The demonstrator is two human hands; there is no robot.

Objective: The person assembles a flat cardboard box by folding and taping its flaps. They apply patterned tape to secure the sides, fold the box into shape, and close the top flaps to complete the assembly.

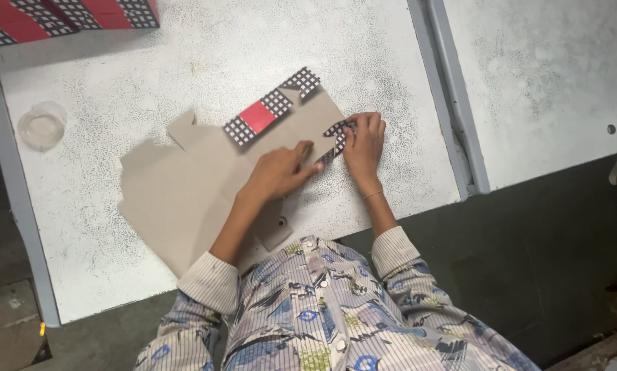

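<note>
Left hand [279, 172] lies palm down on the grey cardboard blank [185, 185], fingers stretched out flat and pressing it to the white speckled surface [150, 62]; it grips nothing. Right hand [363, 144] sits just beside it, fingertips pinching a small checkered flap [337, 130] at the blank's right edge. A checkered strip with a red square [260, 115] is folded over the blank's top edge. A clear round cup [42, 125] stands well apart at the left edge of the surface.

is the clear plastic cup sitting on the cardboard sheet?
No, the clear plastic cup stands on the bare white table near its left edge, apart from the flat cardboard sheet.
</note>
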